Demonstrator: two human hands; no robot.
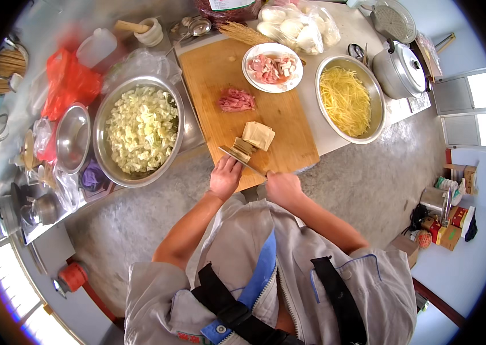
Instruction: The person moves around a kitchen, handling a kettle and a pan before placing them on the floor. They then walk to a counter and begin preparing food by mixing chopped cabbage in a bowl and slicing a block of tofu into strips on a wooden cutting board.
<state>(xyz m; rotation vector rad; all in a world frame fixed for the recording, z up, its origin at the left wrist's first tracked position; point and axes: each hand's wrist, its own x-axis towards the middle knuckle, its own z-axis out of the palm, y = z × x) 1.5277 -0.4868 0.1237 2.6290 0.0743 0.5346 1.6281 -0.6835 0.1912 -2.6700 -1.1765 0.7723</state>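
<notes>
Pale tan tofu-skin sheets [257, 135] lie stacked on the board — near end sliced, under a knife [242, 160].

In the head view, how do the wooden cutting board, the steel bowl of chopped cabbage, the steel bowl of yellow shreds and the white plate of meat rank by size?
1. Wooden cutting board
2. Steel bowl of chopped cabbage
3. Steel bowl of yellow shreds, somewhat smaller, though fisheye bending makes that unsure
4. White plate of meat
</notes>
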